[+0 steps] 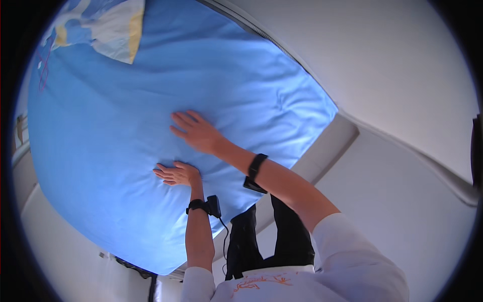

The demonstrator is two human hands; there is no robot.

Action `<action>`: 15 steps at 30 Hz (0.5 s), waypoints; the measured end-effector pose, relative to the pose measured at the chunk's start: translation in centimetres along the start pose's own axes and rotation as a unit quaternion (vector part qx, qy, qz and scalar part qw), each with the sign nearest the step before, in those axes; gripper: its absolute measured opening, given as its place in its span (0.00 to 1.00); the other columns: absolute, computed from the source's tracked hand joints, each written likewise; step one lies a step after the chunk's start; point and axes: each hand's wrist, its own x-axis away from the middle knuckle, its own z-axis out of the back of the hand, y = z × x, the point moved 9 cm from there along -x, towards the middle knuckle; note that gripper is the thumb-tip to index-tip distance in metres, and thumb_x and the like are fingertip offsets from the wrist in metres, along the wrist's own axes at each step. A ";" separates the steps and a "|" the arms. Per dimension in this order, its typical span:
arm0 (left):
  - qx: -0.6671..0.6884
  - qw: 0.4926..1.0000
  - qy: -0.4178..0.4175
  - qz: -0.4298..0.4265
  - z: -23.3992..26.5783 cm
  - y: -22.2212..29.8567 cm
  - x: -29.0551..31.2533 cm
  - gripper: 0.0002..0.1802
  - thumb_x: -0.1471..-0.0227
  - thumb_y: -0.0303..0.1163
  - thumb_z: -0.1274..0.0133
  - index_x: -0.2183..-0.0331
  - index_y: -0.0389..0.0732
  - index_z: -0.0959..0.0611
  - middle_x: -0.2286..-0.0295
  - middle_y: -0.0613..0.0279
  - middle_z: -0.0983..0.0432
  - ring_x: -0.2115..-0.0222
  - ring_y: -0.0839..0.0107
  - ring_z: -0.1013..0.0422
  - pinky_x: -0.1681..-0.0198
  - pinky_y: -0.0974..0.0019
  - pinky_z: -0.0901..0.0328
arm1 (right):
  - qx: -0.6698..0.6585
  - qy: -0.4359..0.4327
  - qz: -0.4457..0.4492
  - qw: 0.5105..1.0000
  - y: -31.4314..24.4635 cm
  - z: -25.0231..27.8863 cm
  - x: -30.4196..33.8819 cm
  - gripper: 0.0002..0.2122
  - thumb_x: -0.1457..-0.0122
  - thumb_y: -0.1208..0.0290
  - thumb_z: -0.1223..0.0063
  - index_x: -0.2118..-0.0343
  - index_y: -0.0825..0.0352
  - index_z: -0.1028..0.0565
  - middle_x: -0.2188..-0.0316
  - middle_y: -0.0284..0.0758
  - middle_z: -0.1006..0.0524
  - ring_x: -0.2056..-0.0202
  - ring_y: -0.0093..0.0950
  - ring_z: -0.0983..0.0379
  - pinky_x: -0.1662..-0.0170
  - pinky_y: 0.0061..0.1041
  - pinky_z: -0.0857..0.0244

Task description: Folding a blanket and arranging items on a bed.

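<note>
Both hands lie flat on a blue sheet [126, 116] that covers a mattress, which fills most of the upper left of the view. Right hand [196, 132] is open wide, palm down, fingers spread and pointing left, pressed on the sheet near its middle. Left hand [176, 173] is just below it, also open and flat on the cloth, fingers together and pointing left; it grips nothing. The two hands are near each other but not touching.

Each wrist has a black band w/ a small black box: right band [257, 166] on the forearm crossing the sheet's lower right edge, left band [198, 205] w/ a thin cable hanging off it. Sheet looks mostly smooth, w/ some creases toward its right corner.

At the top left corner a pillow [108, 25] w/ white, yellow and blue patches lies on the sheet. Pale floor [402, 191] is to the right of the bed. White sleeves and dark trousers show at the bottom.
</note>
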 end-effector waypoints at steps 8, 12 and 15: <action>-0.042 0.999 -0.031 0.011 2.4 0.2 -2.3 0.32 0.43 0.48 0.73 0.42 0.40 0.45 0.39 0.54 0.58 0.38 0.59 0.62 0.40 0.47 0.66 | 0.015 0.008 -0.029 0.999 12.0 3.7 -12.8 0.23 0.45 0.63 0.54 0.46 0.64 0.37 0.43 0.38 0.39 0.41 0.36 0.47 0.38 0.41 0.57; -0.023 0.999 -0.042 0.017 1.4 0.8 -1.9 0.34 0.42 0.51 0.77 0.41 0.41 0.47 0.39 0.54 0.59 0.38 0.58 0.62 0.39 0.48 0.67 | 0.128 0.027 -0.066 0.989 17.6 6.0 -14.1 0.23 0.44 0.66 0.57 0.44 0.66 0.39 0.41 0.36 0.42 0.40 0.35 0.49 0.39 0.40 0.57; -0.033 0.998 -0.050 0.019 1.1 1.0 -1.7 0.35 0.42 0.53 0.79 0.40 0.43 0.49 0.39 0.54 0.60 0.38 0.58 0.62 0.39 0.48 0.67 | 0.168 0.073 -0.154 0.971 19.5 7.3 -14.2 0.23 0.43 0.67 0.59 0.44 0.66 0.39 0.40 0.35 0.43 0.40 0.35 0.49 0.39 0.39 0.57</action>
